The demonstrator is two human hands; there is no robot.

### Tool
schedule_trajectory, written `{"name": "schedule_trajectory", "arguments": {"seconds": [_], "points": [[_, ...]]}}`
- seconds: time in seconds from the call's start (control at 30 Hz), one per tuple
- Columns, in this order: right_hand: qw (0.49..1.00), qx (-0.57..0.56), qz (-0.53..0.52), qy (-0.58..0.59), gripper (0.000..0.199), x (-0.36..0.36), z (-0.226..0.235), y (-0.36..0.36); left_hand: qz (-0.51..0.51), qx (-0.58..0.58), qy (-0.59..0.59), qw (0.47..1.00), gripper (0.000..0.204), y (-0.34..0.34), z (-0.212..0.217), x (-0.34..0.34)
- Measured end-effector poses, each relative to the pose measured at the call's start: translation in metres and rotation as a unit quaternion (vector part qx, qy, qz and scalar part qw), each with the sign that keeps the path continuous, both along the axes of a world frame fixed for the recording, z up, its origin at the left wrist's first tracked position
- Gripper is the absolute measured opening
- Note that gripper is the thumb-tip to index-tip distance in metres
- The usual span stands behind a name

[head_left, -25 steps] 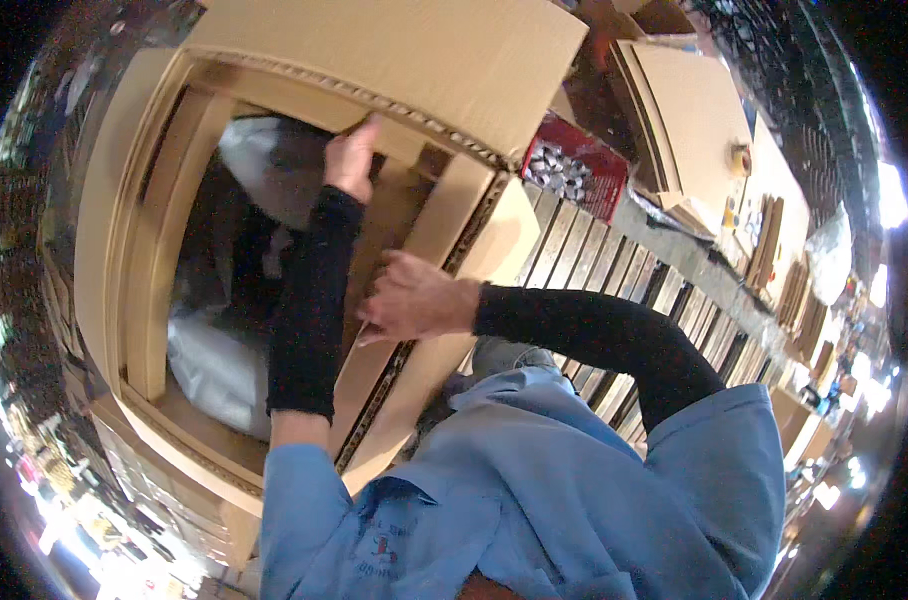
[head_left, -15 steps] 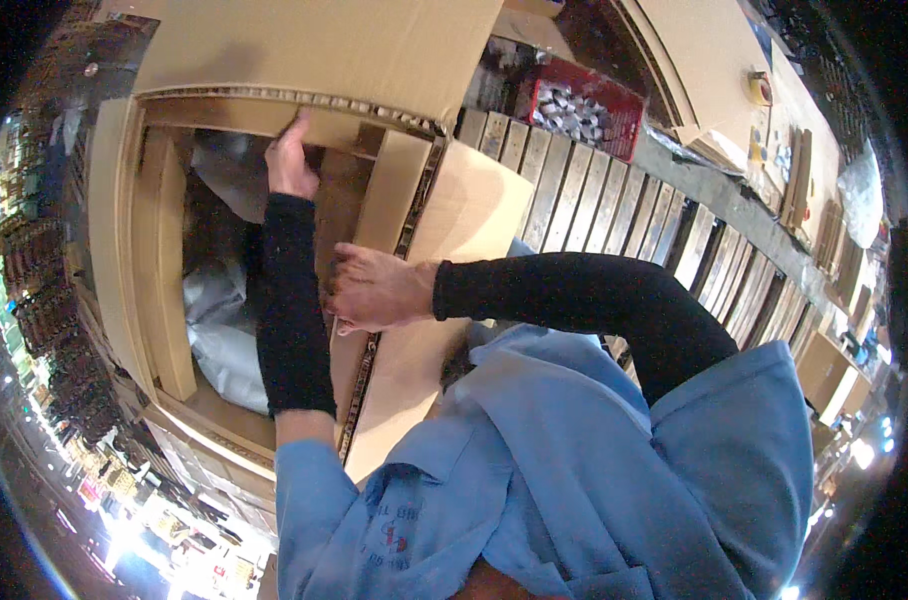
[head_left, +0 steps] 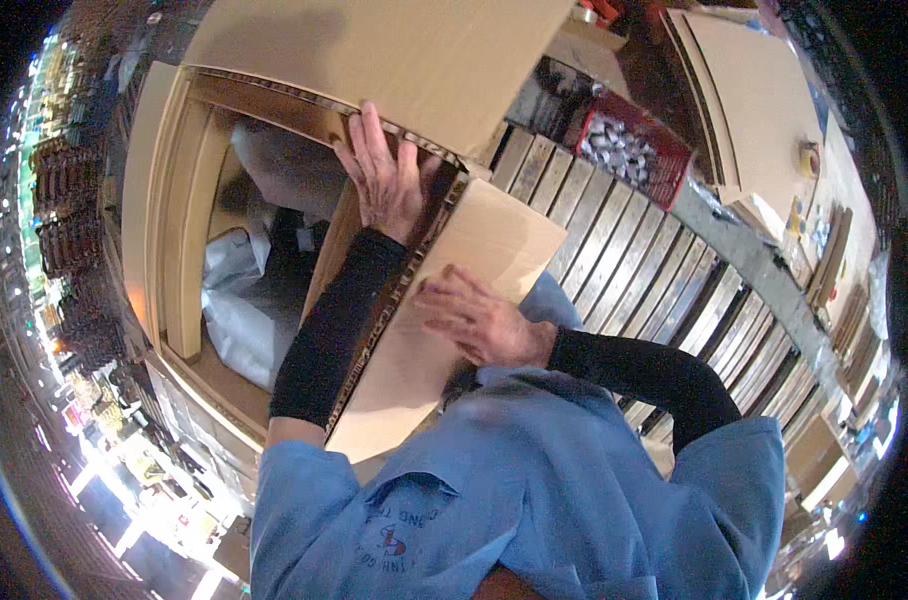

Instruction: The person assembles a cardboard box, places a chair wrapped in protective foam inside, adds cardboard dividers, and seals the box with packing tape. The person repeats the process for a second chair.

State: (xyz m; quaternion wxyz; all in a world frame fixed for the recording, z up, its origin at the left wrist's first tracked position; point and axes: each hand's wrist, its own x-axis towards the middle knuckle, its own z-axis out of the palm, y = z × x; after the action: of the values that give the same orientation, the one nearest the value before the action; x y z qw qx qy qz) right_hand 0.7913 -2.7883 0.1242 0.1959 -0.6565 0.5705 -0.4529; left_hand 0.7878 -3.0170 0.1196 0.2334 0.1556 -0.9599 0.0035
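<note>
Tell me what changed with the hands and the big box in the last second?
The right hand slid from the flap's edge onto the flat near flap of the cardboard box. The left hand stayed pressed at the far flap's edge. The red crate stays beside the box.

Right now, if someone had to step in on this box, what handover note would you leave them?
Left hand: flat on the far flap edge of the large cardboard box, gripping nothing.
Right hand: pressed flat on the near flap.
Inside: items wrapped in white plastic.
Box stands on a slatted pallet; red crate beyond.
Done: contents are in.
Left: flaps not yet folded shut; no tape seen on them.
</note>
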Motion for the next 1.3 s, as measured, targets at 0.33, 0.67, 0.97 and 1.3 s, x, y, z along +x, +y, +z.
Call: {"name": "schedule_trajectory", "arguments": {"seconds": [0.33,0.67,0.97,1.3], "points": [[0.959,0.013,-0.252,-0.129,0.054,-0.044,0.009,-0.007,0.190,0.230,-0.028,0.954,0.047,-0.002,0.063,0.097],[0.863,0.069,-0.475,-0.160,0.039,-0.059,-0.007,0.066,0.133,0.117,0.093,0.980,0.056,-0.006,0.049,0.123],[0.584,0.052,-0.774,-0.238,0.049,-0.239,-0.160,0.406,-0.190,0.370,0.320,0.851,0.045,0.152,0.069,-0.004],[0.541,0.227,-0.805,-0.087,0.068,-0.676,-0.162,0.691,0.047,0.856,-0.178,0.484,0.039,0.465,-0.166,-0.342]]}}
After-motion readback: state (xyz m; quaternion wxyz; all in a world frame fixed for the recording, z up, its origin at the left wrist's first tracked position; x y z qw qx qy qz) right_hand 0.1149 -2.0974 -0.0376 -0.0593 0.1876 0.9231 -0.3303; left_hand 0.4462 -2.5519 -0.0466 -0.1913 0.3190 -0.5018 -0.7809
